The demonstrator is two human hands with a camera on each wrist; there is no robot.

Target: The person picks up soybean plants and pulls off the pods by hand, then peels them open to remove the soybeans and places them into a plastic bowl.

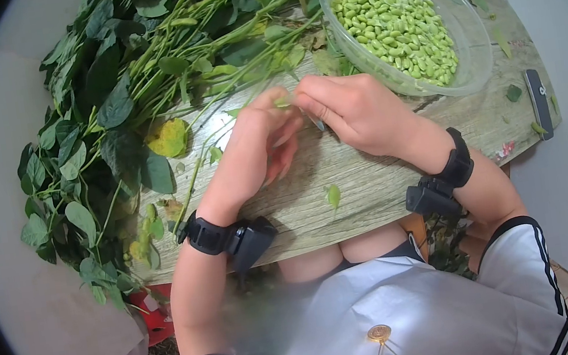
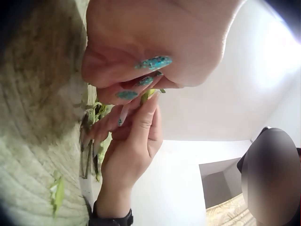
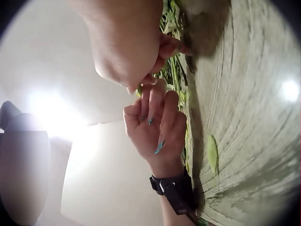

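Over the wooden table, my left hand point(image 1: 258, 141) and right hand point(image 1: 360, 110) meet fingertip to fingertip. Between them is a small green soybean pod point(image 1: 283, 102), pinched by the thumb and fingers of both hands and mostly covered by them. The left wrist view shows a bit of that pod point(image 2: 147, 96) at the fingertips, and its green end point(image 3: 139, 91) also peeks out in the right wrist view. The left hand's other fingers are loosely bent, with teal nails. Another pod point(image 1: 332, 196) lies on the table in front of the hands.
A clear plastic bowl point(image 1: 476, 74) of shelled green beans point(image 1: 394, 28) stands at the back right. Leafy soybean stalks point(image 1: 139, 74) heap along the back and left. A dark, flat, long object point(image 1: 539, 105) lies near the right edge. More pods point(image 1: 144, 241) lie at the left.
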